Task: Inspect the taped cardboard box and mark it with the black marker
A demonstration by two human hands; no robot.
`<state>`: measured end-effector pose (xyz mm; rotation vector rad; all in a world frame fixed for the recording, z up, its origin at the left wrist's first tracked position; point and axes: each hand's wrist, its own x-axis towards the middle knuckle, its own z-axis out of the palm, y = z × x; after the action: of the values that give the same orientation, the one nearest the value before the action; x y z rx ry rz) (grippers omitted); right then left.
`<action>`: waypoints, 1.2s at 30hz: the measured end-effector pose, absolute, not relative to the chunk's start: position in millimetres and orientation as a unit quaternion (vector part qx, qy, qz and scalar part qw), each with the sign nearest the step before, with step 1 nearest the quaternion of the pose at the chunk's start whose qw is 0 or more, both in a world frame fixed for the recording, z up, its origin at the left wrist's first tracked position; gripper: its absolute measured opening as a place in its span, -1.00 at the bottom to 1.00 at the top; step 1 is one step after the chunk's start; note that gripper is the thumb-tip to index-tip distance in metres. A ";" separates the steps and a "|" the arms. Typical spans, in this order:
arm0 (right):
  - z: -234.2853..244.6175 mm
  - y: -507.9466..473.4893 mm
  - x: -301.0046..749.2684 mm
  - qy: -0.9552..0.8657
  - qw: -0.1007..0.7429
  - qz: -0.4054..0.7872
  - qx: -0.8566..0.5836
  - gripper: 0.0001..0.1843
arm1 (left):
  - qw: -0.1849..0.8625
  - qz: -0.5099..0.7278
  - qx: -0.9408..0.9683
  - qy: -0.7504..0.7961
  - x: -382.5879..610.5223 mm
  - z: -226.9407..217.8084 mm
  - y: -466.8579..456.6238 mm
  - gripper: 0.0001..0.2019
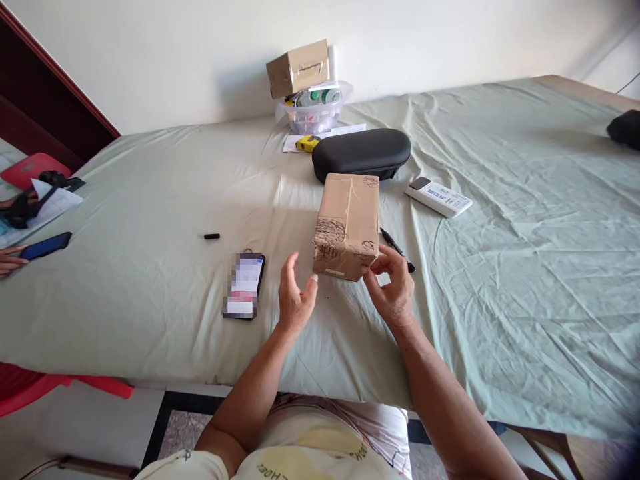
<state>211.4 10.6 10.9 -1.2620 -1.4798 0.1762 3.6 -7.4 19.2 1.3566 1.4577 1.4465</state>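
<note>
A brown cardboard box [347, 223] wrapped in tape, with black scribbles on its near face, stands on the pale green sheet [500, 267] covering the table. My left hand [294, 297] hovers just left of the box, fingers apart and palm turned inward, touching nothing. My right hand [393, 283] is at the box's near right corner, fingers curled, fingertips at or almost on the cardboard. A black marker pen [397, 249] lies just behind my right hand. A phone [245, 285] with a lit screen lies to the left of my left hand.
Behind the box lie a black oval case [361, 153] and a white remote [438, 197]. A second cardboard box [299, 68] sits on a clear tub [313, 110] at the wall. A small black cap [212, 236] lies mid-left. Another person's fingers [10, 260] and phone [46, 245] are at far left.
</note>
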 end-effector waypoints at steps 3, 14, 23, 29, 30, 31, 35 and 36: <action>-0.5 16.5 212.3 -0.625 0.503 0.122 -0.585 -0.55 | 0.406 0.513 0.539 0.530 6.9 12.7 -7.4 -0.32; -9.6 20.0 214.1 -0.647 0.466 0.125 -0.590 -0.74 | 0.449 0.505 0.529 0.513 6.7 10.2 -6.8 -0.26; 11.9 13.3 211.6 -0.636 0.551 0.012 -0.540 -0.90 | 0.523 0.503 0.487 0.486 10.4 9.6 -9.0 -0.15; 18.2 8.6 210.3 -0.621 0.581 -0.010 -0.526 -0.85 | 0.522 0.471 0.528 0.476 10.2 11.3 -10.8 -0.25; 19.2 8.1 210.2 -0.620 0.583 -0.011 -0.524 -0.84 | 0.522 0.466 0.532 0.477 10.3 11.7 -11.0 -0.25; 20.2 7.7 210.2 -0.619 0.586 -0.012 -0.523 -0.84 | 0.523 0.461 0.535 0.477 10.5 12.0 -11.2 -0.25; 22.8 6.8 209.8 -0.619 0.592 -0.004 -0.516 -0.85 | 0.526 0.449 0.539 0.480 11.0 11.6 -11.2 -0.22; 23.0 6.6 209.8 -0.619 0.590 0.001 -0.518 -0.85 | 0.527 0.451 0.537 0.480 11.1 11.3 -11.1 -0.22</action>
<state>209.8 6.6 23.0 -1.2051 -1.4415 0.0030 11.1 -11.1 11.3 1.2837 1.1461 1.0774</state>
